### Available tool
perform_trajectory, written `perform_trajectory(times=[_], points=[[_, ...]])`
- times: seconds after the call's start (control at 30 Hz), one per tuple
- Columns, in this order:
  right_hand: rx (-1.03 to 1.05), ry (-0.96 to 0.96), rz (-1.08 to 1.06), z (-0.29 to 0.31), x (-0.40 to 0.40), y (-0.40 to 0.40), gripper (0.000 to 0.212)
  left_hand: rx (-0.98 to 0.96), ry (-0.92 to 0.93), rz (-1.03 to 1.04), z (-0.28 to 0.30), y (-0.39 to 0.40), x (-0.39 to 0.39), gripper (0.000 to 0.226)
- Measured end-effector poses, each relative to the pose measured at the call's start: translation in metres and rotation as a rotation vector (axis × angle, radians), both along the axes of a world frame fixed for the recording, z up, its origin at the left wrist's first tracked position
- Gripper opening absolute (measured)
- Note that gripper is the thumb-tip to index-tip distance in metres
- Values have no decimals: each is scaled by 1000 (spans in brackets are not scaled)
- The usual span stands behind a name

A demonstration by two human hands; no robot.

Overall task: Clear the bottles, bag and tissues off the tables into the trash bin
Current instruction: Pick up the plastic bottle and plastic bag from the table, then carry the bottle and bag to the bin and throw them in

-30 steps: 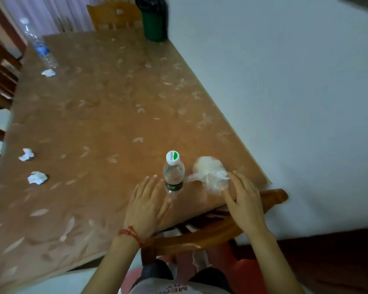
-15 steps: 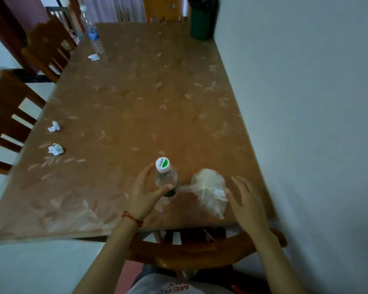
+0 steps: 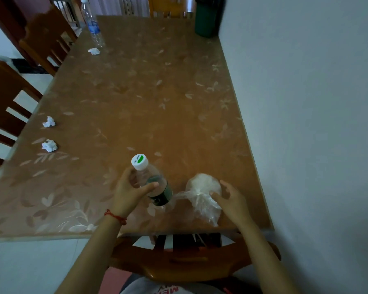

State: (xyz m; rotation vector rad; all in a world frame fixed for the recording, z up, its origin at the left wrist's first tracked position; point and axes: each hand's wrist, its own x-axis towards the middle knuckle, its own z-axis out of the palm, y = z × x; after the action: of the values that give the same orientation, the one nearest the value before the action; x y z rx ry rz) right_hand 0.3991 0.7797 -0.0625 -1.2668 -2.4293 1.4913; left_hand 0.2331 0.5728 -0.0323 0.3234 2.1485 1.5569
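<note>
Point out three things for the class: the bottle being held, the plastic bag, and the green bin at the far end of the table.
held bottle [image 3: 139, 161], head view, on its white and green cap.
plastic bag [image 3: 202, 183], head view, on its rounded bulge.
green bin [image 3: 206, 20], head view, on its front wall.

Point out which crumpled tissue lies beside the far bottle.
The tissue at the far left corner, right by the blue-labelled bottle; the other two tissues sit along the left edge.

left hand [image 3: 130, 190] holding bottle [image 3: 153, 181], right hand [image 3: 232, 200] touching bag [image 3: 202, 195]
</note>
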Motion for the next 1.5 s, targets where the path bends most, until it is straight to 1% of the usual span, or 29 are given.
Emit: perform_trajectory(times=[0.13,0.2,0.23,0.33,0.43,0.63,0.73,0.97,1.23,1.3,1.43,1.5], points=[[-112,-71,1,-18,-15,8,74,34,-59,24,5,-18,-7,38],[-160,-97,3,-23,-22,10,82,31,-59,35,6,-27,-8,34],[-181,-94,5,-26,-25,10,83,33,-66,46,6,-32,-9,35],[-204,-72,6,-33,-32,8,80,38,-91,82,3,-43,-8,35],[-199,-58,-46,-40,-38,3,78,34,-89,121,1,-52,-7,35],[-188,-36,-132,-51,-49,-6,64,7,-97,171,-3,-68,-6,35],[-220,-15,-180,-48,-55,-8,59,21,-103,204,-2,-75,-8,36],[-258,77,-196,-36,-68,-15,56,44,-79,282,11,-88,-8,35],[-248,155,-103,-8,-92,-35,54,110,-46,405,24,-111,-2,25],[-264,168,-65,-2,-100,-43,51,121,-33,461,27,-120,2,25],[-284,198,33,12,-116,-69,54,143,-5,584,33,-143,10,22],[-285,211,93,17,-123,-85,50,149,8,639,35,-158,13,23]])
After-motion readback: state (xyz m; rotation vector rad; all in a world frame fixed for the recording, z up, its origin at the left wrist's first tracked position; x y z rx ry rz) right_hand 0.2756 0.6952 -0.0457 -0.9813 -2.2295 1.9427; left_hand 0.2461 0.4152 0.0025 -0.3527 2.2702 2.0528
